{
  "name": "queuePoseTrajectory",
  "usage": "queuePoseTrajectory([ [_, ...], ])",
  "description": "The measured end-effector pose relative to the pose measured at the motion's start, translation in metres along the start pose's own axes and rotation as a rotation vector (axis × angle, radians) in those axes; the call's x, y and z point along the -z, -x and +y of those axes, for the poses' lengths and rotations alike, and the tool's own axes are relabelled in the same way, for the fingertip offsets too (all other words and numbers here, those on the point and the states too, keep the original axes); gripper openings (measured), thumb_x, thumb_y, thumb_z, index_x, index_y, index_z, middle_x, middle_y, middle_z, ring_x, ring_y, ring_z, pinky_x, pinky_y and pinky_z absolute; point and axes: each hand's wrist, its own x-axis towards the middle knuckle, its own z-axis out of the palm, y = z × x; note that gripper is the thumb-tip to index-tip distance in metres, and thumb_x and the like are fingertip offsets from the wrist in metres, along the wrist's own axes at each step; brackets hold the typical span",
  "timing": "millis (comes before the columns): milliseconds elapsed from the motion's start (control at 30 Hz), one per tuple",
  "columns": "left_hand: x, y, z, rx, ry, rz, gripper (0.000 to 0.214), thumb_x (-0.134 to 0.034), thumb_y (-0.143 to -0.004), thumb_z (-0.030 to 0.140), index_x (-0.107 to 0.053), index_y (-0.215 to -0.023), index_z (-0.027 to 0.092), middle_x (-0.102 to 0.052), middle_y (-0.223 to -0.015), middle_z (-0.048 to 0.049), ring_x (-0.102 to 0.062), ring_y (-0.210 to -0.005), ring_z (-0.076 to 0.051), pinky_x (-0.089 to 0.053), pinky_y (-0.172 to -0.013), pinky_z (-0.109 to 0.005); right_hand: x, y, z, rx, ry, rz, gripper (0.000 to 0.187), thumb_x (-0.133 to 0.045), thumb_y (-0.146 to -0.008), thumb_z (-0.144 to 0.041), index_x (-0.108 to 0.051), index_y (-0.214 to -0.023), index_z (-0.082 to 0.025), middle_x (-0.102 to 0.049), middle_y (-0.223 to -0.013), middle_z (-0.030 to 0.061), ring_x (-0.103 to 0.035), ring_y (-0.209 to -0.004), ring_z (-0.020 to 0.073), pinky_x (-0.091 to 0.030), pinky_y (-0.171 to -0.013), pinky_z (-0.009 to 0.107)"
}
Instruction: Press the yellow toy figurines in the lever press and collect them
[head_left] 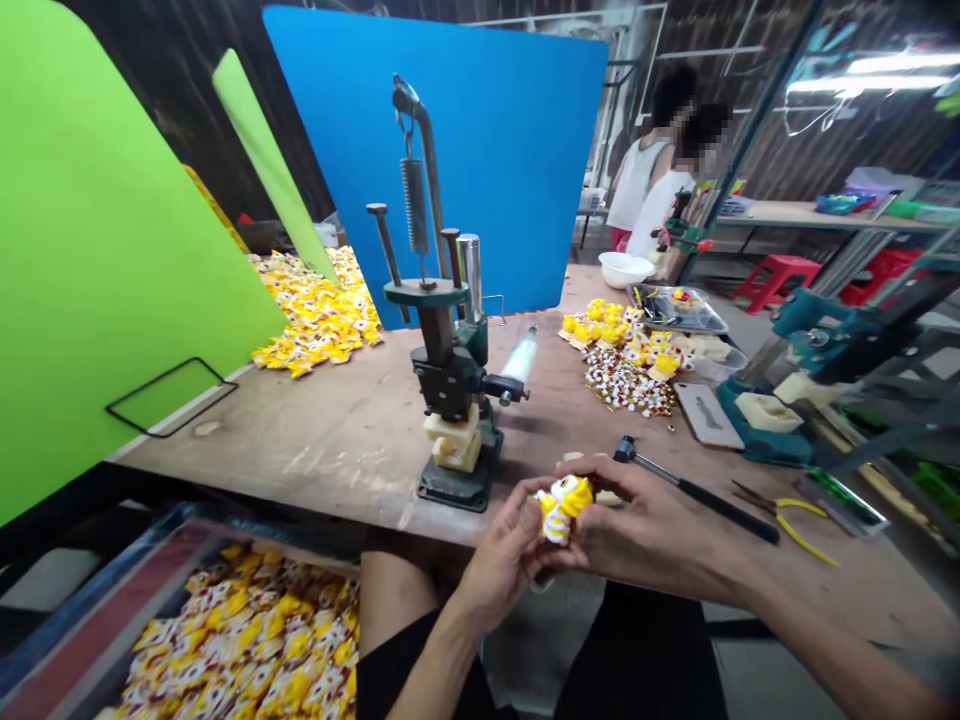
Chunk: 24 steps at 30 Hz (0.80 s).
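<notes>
Between my two hands, just past the table's front edge, is a small yellow-and-white plastic figure (564,508). My left hand (504,545) grips it from the left, with the thumb against its side. From the right, my right hand (626,515) closes on the same figure, thumb and fingers around it. A green hand press (450,370) stands on the table ahead of my hands, with a cream-coloured block mould (454,445) at its base. To the right of my hands lies a hammer (694,490) with a black handle.
Yellow-handled pliers (799,515) and a phone (709,415) lie to the right. Small white-and-red pieces (626,378) sit beside yellow figures (604,322). A second press (780,400) stands farther right. More yellow pieces fill a crate (247,630) at lower left. Two people (652,180) stand behind.
</notes>
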Motion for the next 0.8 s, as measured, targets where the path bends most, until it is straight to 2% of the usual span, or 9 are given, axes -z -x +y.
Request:
queuePoseTrajectory([
  [67,-0.004,0.002,-0.004,0.011,0.013,0.028,0.061,-0.072,-0.098,0.067,-0.063,-0.137,0.021,-0.079,-0.119,-0.0134,-0.079,-0.089,-0.021,-0.065,-0.084,-0.034,-0.002,-0.004,0.007,0.001,-0.011,0.011,0.048,-0.082,-0.096,-0.047,-0.072,-0.139,-0.029,-0.078,-0.124,0.0075,-0.077,-0.102,0.0255,-0.066,-0.085,0.036],
  [133,-0.007,0.005,-0.006,-0.054,-0.036,0.053,0.064,-0.079,-0.094,0.064,-0.061,-0.141,0.024,-0.076,-0.131,-0.0147,-0.079,-0.106,-0.026,-0.065,-0.093,-0.038,-0.003,-0.006,0.012,0.028,0.049,0.042,0.046,-0.083,-0.095,-0.049,-0.074,-0.135,-0.027,-0.077,-0.13,0.0084,-0.075,-0.112,0.0268,-0.064,-0.093,0.036],
  [200,-0.008,0.009,-0.004,-0.17,-0.133,0.088,0.076,-0.096,-0.082,0.049,-0.058,-0.145,0.029,-0.068,-0.149,-0.0133,-0.072,-0.13,-0.031,-0.061,-0.108,-0.041,-0.003,-0.007,0.014,0.055,0.072,0.064,0.046,-0.084,-0.094,-0.05,-0.075,-0.133,-0.027,-0.075,-0.136,0.0087,-0.073,-0.119,0.0278,-0.063,-0.099,0.037],
  [267,-0.009,0.014,-0.003,-0.265,-0.269,0.136,0.08,-0.102,-0.075,0.034,-0.06,-0.144,0.032,-0.065,-0.153,-0.0107,-0.066,-0.141,-0.032,-0.056,-0.118,-0.041,-0.004,-0.006,0.014,0.076,0.041,0.06,0.044,-0.082,-0.096,-0.05,-0.074,-0.135,-0.029,-0.074,-0.137,0.0079,-0.073,-0.118,0.0272,-0.063,-0.099,0.038],
  [400,-0.008,0.02,-0.005,-0.342,-0.52,0.207,0.057,-0.093,-0.086,0.033,-0.067,-0.137,0.031,-0.072,-0.142,-0.0082,-0.07,-0.134,-0.03,-0.056,-0.117,-0.04,-0.011,-0.001,0.011,0.152,0.07,0.039,0.04,-0.076,-0.101,-0.049,-0.073,-0.136,-0.032,-0.074,-0.133,0.0069,-0.074,-0.116,0.0265,-0.064,-0.099,0.038],
  [567,-0.001,0.016,-0.015,-0.299,-0.565,0.265,0.058,-0.092,-0.087,0.041,-0.065,-0.138,0.029,-0.073,-0.142,-0.0109,-0.072,-0.131,-0.032,-0.058,-0.115,-0.043,-0.014,0.0,0.016,0.148,0.152,0.032,0.042,-0.073,-0.102,-0.055,-0.072,-0.137,-0.031,-0.078,-0.126,0.0064,-0.077,-0.113,0.0257,-0.064,-0.099,0.037],
  [667,0.007,0.013,-0.018,-0.273,-0.472,0.336,0.062,-0.092,-0.085,0.048,-0.063,-0.137,0.029,-0.073,-0.145,-0.0117,-0.073,-0.133,-0.032,-0.059,-0.116,-0.043,0.028,-0.024,0.018,0.09,0.452,0.055,0.045,-0.063,-0.107,-0.059,-0.069,-0.145,-0.035,-0.076,-0.136,0.005,-0.075,-0.121,0.0261,-0.063,-0.106,0.041],
  [767,0.019,0.021,-0.014,-0.3,-0.425,0.482,0.065,-0.095,-0.079,0.056,-0.066,-0.131,0.028,-0.076,-0.14,-0.0108,-0.076,-0.127,-0.033,-0.063,-0.111,-0.043,0.115,-0.068,0.011,-0.001,0.917,0.462,0.047,-0.051,-0.112,-0.059,-0.067,-0.148,-0.033,-0.073,-0.143,0.0074,-0.073,-0.125,0.0275,-0.061,-0.11,0.044],
  [800,0.024,0.027,-0.012,-0.31,-0.422,0.538,0.067,-0.096,-0.074,0.058,-0.068,-0.127,0.028,-0.079,-0.135,-0.0105,-0.078,-0.123,-0.034,-0.064,-0.107,-0.043,0.149,-0.084,0.008,-0.043,0.991,0.59,0.052,-0.053,-0.111,-0.057,-0.065,-0.151,-0.026,-0.067,-0.151,0.0142,-0.067,-0.135,0.0328,-0.056,-0.116,0.051],
])
